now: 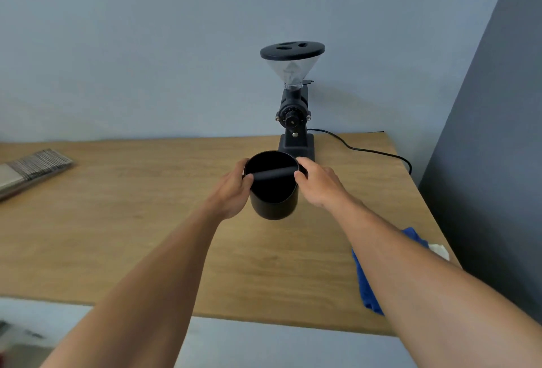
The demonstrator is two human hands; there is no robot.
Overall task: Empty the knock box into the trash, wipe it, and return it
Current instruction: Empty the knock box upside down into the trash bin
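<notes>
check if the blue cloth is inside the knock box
No, the blue cloth lies on the table near its right edge, apart from the knock box.

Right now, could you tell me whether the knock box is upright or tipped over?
Upright. The knock box has its open mouth facing up with the bar across it, held by the left hand and right hand.

A pale blue-grey wall (146,45) fills the back of the room, meeting a darker grey wall (492,133) that slants down the right side. A wooden table (146,235) with a light oak-like top stands against both, lit evenly and softly with only faint shadows. Below its near edge lies a pale floor (264,347), blurred at the lower left where some dark clutter cannot be made out.
</notes>
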